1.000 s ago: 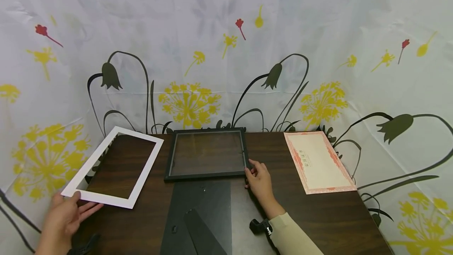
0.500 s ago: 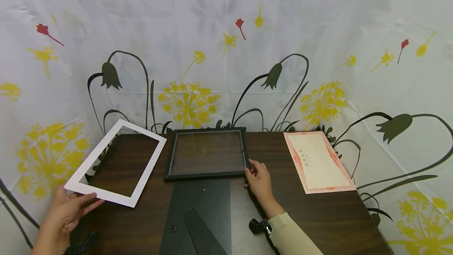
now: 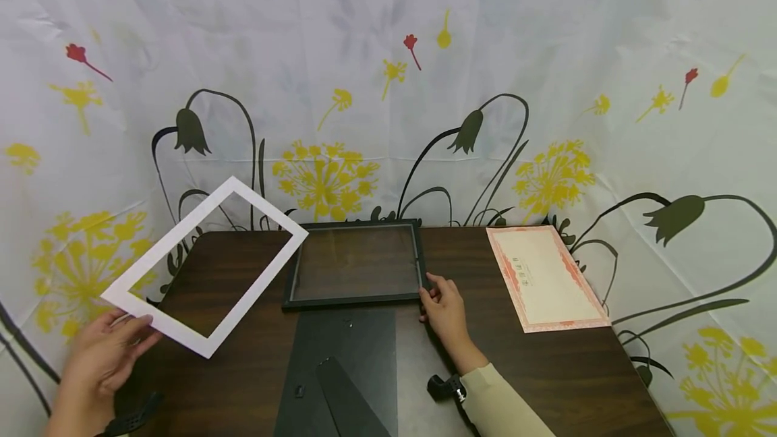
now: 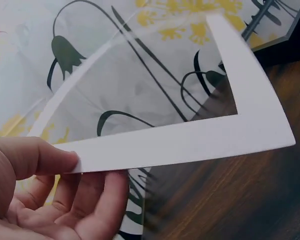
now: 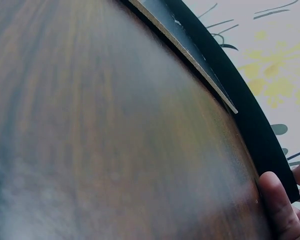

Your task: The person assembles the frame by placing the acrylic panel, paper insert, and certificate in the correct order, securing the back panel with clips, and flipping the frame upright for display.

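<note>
My left hand (image 3: 106,356) pinches a white picture mat (image 3: 254,290) near its lower left corner, thumb on top and fingers underneath. The mat is raised and tilted over the left of the table, its right corner overlapping the frame in the head view. Lying at the back middle is a black picture frame (image 3: 358,301) with a clear pane. My right hand (image 3: 446,312) grips the frame's lower right corner; in the right wrist view its thumb (image 5: 275,192) lies on one side of the black edge and other fingers beyond it.
A dark backing board (image 3: 346,339) with a stand leg (image 3: 349,396) lies in front of the frame. A cream certificate sheet (image 3: 549,278) with a red border lies at the right of the brown table (image 3: 516,369). A flowered curtain (image 3: 388,106) hangs behind.
The left hand has lifted the white mat higher, shifted it rightward and turned it, so its right corner overlaps the frame. The right hand and the frame have stayed put.
</note>
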Motion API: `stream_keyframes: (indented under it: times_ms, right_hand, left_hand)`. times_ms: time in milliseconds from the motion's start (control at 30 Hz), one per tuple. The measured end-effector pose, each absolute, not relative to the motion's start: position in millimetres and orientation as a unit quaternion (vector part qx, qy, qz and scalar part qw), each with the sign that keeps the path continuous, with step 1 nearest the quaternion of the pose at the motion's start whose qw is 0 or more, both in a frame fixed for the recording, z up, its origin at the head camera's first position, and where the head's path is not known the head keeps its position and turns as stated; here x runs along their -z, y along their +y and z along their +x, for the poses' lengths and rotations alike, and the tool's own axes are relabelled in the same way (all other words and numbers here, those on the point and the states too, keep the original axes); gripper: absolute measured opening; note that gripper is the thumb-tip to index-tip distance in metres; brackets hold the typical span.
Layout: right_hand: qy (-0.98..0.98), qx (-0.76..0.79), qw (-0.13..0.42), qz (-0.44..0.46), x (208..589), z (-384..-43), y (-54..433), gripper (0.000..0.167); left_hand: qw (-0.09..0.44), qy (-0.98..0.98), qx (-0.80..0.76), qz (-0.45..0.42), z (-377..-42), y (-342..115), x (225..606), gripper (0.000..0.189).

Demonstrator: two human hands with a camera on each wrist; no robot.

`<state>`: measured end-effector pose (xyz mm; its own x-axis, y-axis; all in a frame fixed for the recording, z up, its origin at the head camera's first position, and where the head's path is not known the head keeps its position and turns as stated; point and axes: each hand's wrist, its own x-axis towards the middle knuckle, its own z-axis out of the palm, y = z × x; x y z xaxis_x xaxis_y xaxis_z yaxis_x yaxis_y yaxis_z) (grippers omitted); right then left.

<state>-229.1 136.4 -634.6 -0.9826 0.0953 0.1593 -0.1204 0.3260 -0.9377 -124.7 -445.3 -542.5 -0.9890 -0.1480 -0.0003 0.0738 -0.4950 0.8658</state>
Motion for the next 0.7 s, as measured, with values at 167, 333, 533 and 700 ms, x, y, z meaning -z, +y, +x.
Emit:
stream_keyframes:
  times_ms: [167, 333, 533, 700]
  right_hand:
    - [-0.805, -0.586, 0.094, 0.011, 633, -228, 136, 0.043]
    - [-0.802, -0.591, 0.091, 0.011, 632, -227, 136, 0.043]
    - [-0.800, -0.593, 0.092, 0.009, 634, -228, 137, 0.042]
    - [-0.798, -0.596, 0.092, 0.010, 636, -229, 137, 0.042]
  left_hand:
    - [0.077, -0.494, 0.865, 0.036, -129, -438, 547, 0.040]
    - [0.076, -0.538, 0.838, 0.046, -133, -432, 548, 0.034]
    - [0.073, -0.595, 0.790, 0.128, -139, -423, 548, 0.026]
    - [0.065, -0.630, 0.757, 0.161, -143, -416, 552, 0.030]
